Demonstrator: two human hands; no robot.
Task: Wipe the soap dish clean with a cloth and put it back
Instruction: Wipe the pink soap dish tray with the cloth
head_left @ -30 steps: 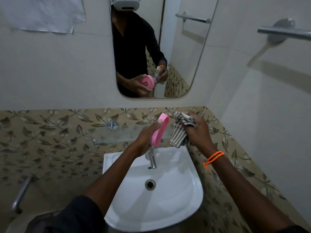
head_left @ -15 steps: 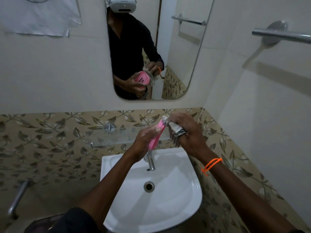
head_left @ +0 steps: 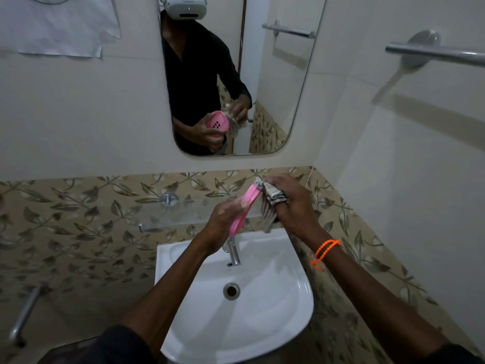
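soap dish (head_left: 242, 209) left of cloth (head_left: 271, 199), above sink (head_left: 294, 308)

Both forearms reached forward, raised at chest height. The left hand (head_left: 223, 222) curled its grip round a pink soap dish (head_left: 242, 210) held on edge; the right hand (head_left: 291, 203) clutched a bunched cloth (head_left: 271, 197) against it.

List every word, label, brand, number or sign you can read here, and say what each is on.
None can be read.
Sheet of paper on the wall: no print shows.
Headset in the mirror: no legible marking.
Pink soap dish, striped cloth, tap: no lettering shows.
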